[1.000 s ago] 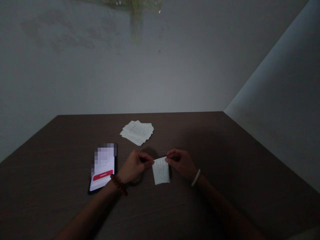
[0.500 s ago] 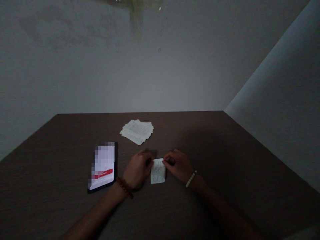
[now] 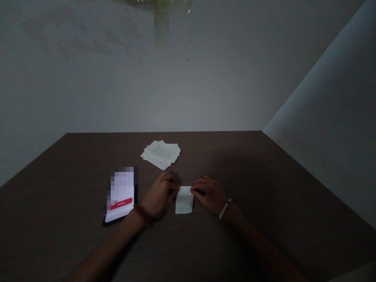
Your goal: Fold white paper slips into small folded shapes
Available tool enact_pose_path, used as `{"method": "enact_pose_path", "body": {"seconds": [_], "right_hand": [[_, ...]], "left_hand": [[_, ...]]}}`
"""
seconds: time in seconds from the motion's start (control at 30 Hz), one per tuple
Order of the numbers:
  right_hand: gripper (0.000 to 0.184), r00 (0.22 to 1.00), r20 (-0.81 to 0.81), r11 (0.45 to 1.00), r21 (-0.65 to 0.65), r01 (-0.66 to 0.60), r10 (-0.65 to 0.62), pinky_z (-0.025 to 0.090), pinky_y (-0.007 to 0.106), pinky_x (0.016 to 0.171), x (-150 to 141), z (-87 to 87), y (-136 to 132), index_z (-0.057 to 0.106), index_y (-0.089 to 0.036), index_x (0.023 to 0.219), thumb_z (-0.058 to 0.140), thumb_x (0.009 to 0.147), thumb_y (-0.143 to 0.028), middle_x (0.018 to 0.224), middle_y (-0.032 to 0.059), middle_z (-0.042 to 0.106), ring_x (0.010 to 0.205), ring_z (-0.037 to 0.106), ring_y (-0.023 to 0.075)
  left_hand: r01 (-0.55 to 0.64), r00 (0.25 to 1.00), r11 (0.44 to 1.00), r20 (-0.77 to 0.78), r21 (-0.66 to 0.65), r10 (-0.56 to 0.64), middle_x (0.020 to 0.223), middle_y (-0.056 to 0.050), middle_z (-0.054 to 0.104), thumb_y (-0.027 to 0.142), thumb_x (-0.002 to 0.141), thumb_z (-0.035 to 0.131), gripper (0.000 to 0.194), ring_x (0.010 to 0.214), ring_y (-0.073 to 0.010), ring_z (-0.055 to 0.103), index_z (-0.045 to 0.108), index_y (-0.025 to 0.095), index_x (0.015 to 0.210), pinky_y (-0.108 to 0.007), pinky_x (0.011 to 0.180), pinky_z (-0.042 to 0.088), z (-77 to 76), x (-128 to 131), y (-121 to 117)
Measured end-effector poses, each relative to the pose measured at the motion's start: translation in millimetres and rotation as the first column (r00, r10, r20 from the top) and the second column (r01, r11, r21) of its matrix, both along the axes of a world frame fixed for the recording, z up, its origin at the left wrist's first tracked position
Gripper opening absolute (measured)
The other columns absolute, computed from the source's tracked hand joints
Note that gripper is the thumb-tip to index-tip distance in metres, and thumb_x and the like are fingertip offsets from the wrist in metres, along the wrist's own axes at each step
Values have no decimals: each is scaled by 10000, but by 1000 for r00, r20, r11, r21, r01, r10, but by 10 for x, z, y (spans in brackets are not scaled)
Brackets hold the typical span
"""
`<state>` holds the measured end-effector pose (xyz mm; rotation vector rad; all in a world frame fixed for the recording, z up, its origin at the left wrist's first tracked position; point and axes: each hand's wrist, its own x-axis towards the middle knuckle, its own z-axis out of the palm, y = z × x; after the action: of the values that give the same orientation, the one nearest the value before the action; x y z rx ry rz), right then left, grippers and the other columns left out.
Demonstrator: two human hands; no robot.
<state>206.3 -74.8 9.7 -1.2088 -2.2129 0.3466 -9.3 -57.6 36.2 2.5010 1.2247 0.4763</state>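
Note:
A small white printed paper slip [image 3: 184, 200] lies on the dark brown table [image 3: 264, 188], its lower edge curling. My left hand [image 3: 160, 194], with a brown bead bracelet at the wrist, pinches the slip's upper left corner. The upper right corner is pinched by my right hand [image 3: 209, 192], which wears a white bead bracelet. Both hands rest low on the tabletop with fingers closed on the paper.
A loose pile of similar paper slips [image 3: 161, 154] lies farther back on the table. A phone [image 3: 121, 195] with a lit screen and a red bar lies to the left of my left hand. Grey walls rise behind and to the right.
Both hands have lowered the slip onto the table and drawn closer together. The slip looks narrower and shorter than a second ago.

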Motion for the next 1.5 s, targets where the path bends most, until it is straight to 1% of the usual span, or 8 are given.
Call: {"method": "enact_pose_path", "body": {"seconds": [0.3, 0.43, 0.53, 0.63, 0.8, 0.97, 1.13, 1.5], "right_hand": [[126, 986, 103, 991, 9, -134, 133, 443, 316, 777, 102, 83, -20, 681, -217, 888, 557, 878, -198, 928, 34, 702, 828, 559, 183], [319, 915, 293, 953, 43, -301, 276, 457, 343, 828, 228, 144, -92, 641, -227, 1078, 518, 820, -85, 1142, 47, 643, 940, 524, 208], [422, 846, 407, 913, 62, -402, 345, 467, 372, 825, 317, 169, -122, 575, -205, 1191, 548, 780, -112, 1238, 63, 590, 1001, 501, 236], [424, 809, 445, 882, 80, -464, 385, 473, 364, 800, 354, 176, -125, 564, -204, 1201, 542, 783, -133, 1248, 62, 586, 980, 506, 228], [435, 804, 445, 885, 55, -463, 393, 464, 371, 826, 353, 173, -143, 566, -213, 1201, 543, 774, -129, 1277, 60, 563, 1006, 502, 226], [426, 844, 388, 910, 31, -412, 369, 446, 385, 885, 351, 145, -187, 587, -214, 1174, 544, 765, -103, 1281, 48, 560, 1044, 485, 228], [327, 896, 303, 939, 11, -343, 324, 445, 359, 882, 283, 150, -221, 593, -190, 1170, 479, 868, -144, 1213, 54, 601, 984, 498, 198], [347, 869, 409, 943, 53, -328, 279, 423, 384, 896, 239, 181, -315, 555, -190, 1216, 487, 876, -182, 1251, 81, 553, 1054, 476, 227]], "left_hand": [[52, 994, 999, -93, 12, -51, 928, -64, 561, 280, 834, 591, 152, 945, -232, 500, 727, 220, 863, -357, 806, 410, 61, -97, 21], [68, 991, 998, -118, 17, -66, 958, -63, 554, 300, 828, 595, 158, 968, -239, 500, 722, 224, 884, -367, 816, 414, 70, -117, 19], [79, 989, 997, -129, 21, -75, 990, -65, 552, 293, 835, 578, 163, 988, -242, 501, 719, 215, 862, -378, 832, 419, 89, -116, 8], [84, 987, 996, -138, 21, -81, 992, -66, 552, 291, 838, 571, 168, 982, -243, 509, 719, 211, 856, -379, 820, 430, 108, -111, 4], [77, 987, 997, -144, 17, -74, 1019, -69, 546, 291, 844, 572, 167, 1009, -253, 511, 717, 225, 893, -386, 823, 440, 108, -114, 11], [80, 986, 997, -149, 3, -78, 1038, -67, 546, 314, 855, 563, 186, 1021, -251, 513, 718, 240, 927, -384, 825, 451, 88, -135, 19], [73, 987, 997, -141, -14, -74, 1058, -71, 541, 398, 854, 568, 244, 1028, -252, 519, 713, 240, 970, -379, 828, 456, 75, -142, 25], [73, 987, 997, -137, -36, -78, 1068, -73, 541, 416, 822, 613, 251, 1047, -266, 514, 713, 231, 960, -386, 830, 446, 74, -147, 42]]}}
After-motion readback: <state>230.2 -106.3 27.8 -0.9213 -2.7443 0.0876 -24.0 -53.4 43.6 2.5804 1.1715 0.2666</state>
